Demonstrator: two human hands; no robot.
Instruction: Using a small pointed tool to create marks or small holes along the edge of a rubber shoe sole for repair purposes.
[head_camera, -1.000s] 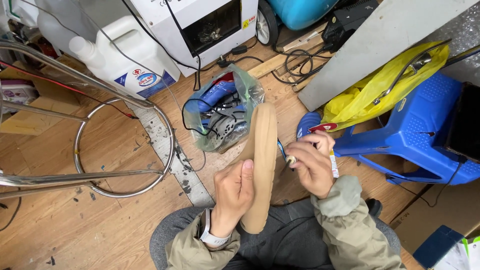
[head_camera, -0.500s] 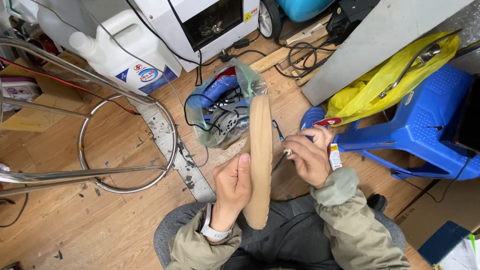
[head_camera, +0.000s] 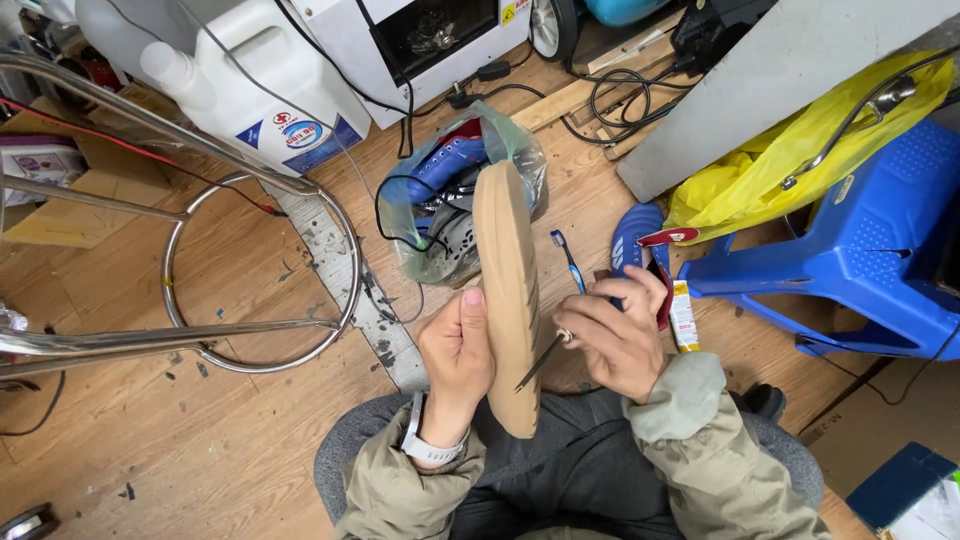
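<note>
My left hand (head_camera: 455, 350) grips a tan shoe sole (head_camera: 508, 290) held upright on its edge over my lap. My right hand (head_camera: 618, 335) is closed on a thin pointed tool (head_camera: 540, 362) whose tip touches the right side of the sole. A blue toothbrush (head_camera: 569, 258) lies on the wooden floor just past the sole. A small tube (head_camera: 683, 315) lies to the right of my right hand.
A clear plastic bag with blue shoes and a black cord (head_camera: 450, 195) sits ahead. A blue slipper (head_camera: 635, 245), a blue plastic stool (head_camera: 850, 260), a yellow bag (head_camera: 790, 150), a metal stool frame (head_camera: 200, 330) and a white jug (head_camera: 250, 90) surround me.
My right hand has moved in toward the sole and the tool tip now touches its side. The sole sits slightly lower and closer to me.
</note>
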